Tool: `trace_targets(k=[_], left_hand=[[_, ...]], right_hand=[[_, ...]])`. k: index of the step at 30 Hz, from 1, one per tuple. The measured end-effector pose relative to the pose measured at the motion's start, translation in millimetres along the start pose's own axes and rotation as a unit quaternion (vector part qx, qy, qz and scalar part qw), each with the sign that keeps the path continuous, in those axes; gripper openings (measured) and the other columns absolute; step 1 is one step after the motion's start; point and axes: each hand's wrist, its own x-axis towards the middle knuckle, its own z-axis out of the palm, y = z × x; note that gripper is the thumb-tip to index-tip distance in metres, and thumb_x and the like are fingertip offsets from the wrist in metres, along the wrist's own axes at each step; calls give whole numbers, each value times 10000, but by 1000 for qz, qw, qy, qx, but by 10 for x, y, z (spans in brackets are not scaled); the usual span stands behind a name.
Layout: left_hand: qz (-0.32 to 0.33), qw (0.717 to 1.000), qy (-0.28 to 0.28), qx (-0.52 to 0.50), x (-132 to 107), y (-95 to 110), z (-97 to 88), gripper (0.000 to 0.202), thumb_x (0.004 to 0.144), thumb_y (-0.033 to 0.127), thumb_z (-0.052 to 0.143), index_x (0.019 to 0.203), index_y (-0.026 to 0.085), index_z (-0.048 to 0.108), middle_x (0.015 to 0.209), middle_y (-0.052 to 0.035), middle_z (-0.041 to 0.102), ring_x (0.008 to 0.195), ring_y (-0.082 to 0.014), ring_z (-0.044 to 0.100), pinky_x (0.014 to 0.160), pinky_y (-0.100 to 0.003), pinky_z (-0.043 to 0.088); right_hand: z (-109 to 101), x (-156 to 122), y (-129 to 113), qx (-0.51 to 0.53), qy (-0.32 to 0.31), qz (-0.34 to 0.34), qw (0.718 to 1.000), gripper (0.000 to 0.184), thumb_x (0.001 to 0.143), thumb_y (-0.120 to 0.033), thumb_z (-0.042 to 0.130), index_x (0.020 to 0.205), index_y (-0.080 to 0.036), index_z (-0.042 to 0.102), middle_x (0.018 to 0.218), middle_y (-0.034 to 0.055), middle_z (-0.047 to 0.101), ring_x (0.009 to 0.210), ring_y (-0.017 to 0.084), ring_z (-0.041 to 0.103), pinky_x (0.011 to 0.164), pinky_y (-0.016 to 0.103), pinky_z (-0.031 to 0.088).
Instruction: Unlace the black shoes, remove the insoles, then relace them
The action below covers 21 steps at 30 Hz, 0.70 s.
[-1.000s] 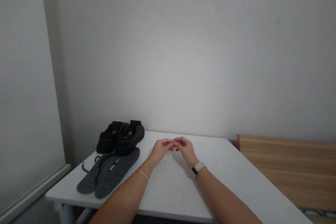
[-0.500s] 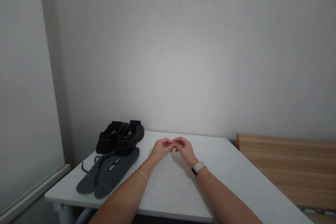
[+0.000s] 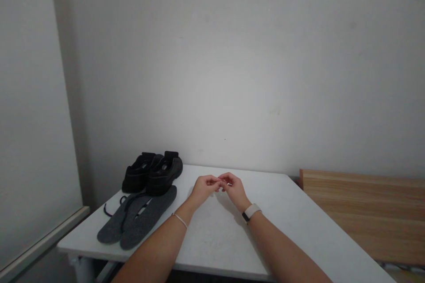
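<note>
My left hand (image 3: 203, 189) and my right hand (image 3: 234, 188) meet fingertip to fingertip above the far middle of a white table (image 3: 285, 212). Both hands have their fingers curled and pinched together; whether anything lies between them is too small to make out. A thin bracelet circles my left wrist and a pale watch band my right wrist. To the left stand two black shoes (image 3: 152, 173) side by side. In front of them lie two grey insoles (image 3: 139, 219) with black laces (image 3: 114, 207) across them.
A plain white wall rises behind the table. A light wooden board (image 3: 365, 212) lies to the right of the table, lower down. A pale panel with a ledge (image 3: 36, 247) stands at the left.
</note>
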Motion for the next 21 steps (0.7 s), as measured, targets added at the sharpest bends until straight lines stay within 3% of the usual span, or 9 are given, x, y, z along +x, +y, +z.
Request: trace_targets(k=[21], left_hand=[[8, 1000, -8, -8, -7, 10, -8, 324, 612, 416, 825, 744, 130, 751, 609, -47, 713, 533, -150, 622, 551, -261, 484]], right_hand=[[-4, -1, 8, -12, 4, -11, 1000, 254, 698, -403, 749, 804, -182, 686, 747, 47, 694, 623, 171, 612, 534, 277, 508]])
